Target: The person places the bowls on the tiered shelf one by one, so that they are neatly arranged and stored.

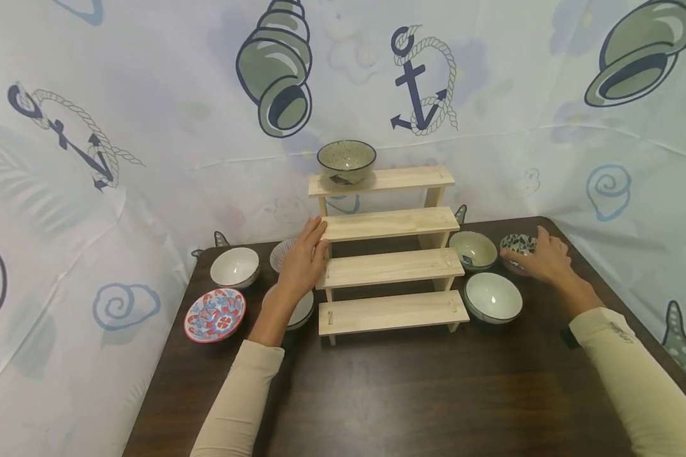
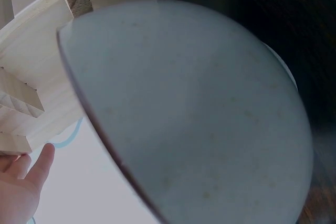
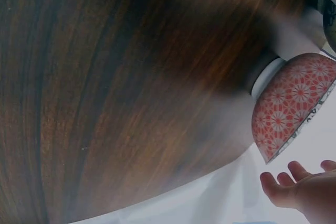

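Note:
My left hand (image 1: pixel 305 257) rests against the left end of the wooden tiered stand (image 1: pixel 391 223), fingers straight, near its second shelf from the top. In the left wrist view the fingers (image 2: pixel 39 169) touch a wooden edge, while a pale bowl (image 2: pixel 194 108) fills the foreground. On the right, my right hand (image 1: pixel 549 257) reaches over a small patterned bowl (image 1: pixel 517 243), thumb and fingers spread. The right wrist view shows that bowl's red flowered outside (image 3: pixel 291 103), with loosely bent fingertips (image 3: pixel 269 182) just beyond its rim. A speckled bowl (image 1: pixel 347 158) sits on the top shelf.
Beside the stand on the right are a beige bowl (image 1: pixel 473 249) and a white bowl (image 1: pixel 493 297). Left of it stand a white bowl (image 1: pixel 235 266), a red-and-blue patterned dish (image 1: pixel 215 315), a ribbed bowl (image 1: pixel 281 254) and a partly hidden bowl (image 1: pixel 302 311). A printed cloth (image 1: pixel 343 76) hangs behind the dark table (image 1: pixel 389 393).

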Available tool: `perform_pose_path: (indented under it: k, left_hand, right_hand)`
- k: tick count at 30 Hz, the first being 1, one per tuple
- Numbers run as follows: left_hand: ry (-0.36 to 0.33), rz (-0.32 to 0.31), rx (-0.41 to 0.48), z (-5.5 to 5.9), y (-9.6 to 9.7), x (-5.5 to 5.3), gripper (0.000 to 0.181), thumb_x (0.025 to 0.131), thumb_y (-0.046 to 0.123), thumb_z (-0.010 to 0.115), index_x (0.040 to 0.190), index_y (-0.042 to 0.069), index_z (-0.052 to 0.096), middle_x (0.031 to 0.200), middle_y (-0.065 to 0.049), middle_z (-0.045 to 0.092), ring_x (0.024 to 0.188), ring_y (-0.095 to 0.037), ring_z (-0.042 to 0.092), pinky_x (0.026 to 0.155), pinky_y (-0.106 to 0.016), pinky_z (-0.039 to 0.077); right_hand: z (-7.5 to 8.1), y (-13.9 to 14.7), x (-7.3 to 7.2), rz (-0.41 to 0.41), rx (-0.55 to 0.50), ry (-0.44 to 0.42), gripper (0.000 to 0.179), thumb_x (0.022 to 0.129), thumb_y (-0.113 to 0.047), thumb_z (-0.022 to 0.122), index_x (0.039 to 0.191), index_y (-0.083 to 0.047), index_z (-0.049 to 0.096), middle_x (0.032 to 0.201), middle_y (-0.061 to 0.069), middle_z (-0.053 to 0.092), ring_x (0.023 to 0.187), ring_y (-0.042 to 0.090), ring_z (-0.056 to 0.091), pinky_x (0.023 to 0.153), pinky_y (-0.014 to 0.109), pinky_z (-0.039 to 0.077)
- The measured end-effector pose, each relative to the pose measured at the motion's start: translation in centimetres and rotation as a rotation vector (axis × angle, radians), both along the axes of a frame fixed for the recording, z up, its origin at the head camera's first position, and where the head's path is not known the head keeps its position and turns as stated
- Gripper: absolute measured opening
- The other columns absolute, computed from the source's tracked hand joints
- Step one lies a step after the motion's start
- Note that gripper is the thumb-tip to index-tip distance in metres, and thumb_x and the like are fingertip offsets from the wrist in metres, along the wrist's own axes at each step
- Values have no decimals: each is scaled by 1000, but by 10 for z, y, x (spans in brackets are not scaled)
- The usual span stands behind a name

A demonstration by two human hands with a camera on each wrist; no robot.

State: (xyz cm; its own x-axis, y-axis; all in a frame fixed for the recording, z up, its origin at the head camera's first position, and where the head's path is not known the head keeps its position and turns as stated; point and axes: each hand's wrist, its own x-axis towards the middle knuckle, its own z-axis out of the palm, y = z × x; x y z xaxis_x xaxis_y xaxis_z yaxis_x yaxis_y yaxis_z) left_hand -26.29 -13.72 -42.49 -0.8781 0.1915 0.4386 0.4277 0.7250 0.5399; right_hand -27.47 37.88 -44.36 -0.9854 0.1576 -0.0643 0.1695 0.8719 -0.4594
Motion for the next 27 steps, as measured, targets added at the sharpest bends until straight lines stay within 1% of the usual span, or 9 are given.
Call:
perform_pose_path:
  k: [6,11,15,20,27]
  left_hand:
    - [-2,-10,9,0,-1,-1,49,110,25,50,155,6,46,166,-12,39,157,-30,30,124,-53,33]
    - [-5,-11,-1,0,-1,-1,50,111,27,48,156,6,45,166,-12,38,158,-30,29,124,-53,33]
    - [7,-7,-12,1,-1,-1,49,111,27,47,156,6,45,166,-12,39,157,-30,30,124,-52,33]
    - [25,-12,-14,1,0,-2,49,111,25,47,155,4,46,165,-14,40,157,-32,31,125,-52,33]
    - [-10,-12,-1,0,-1,-1,49,112,28,46,156,7,44,166,-10,38,158,-28,29,126,-50,31]
  right_hand:
    - [-7,2,-2,1,-4,-13,118,94,-63,62,161,9,-4,153,52,11,140,71,15,109,82,21]
    - [-12,4,-1,-3,-17,-45,119,93,-64,63,160,9,-5,155,52,7,142,71,12,110,82,20]
    - [-14,4,-1,0,-31,-60,120,93,-62,65,160,9,-6,156,50,3,143,72,8,110,84,18]
    - [-14,4,-1,10,-43,-69,120,93,-59,66,160,10,-7,157,50,1,142,73,8,108,85,19]
    - [-18,5,-3,7,-36,-88,124,92,-60,67,159,11,-9,155,54,-2,141,75,8,109,85,20]
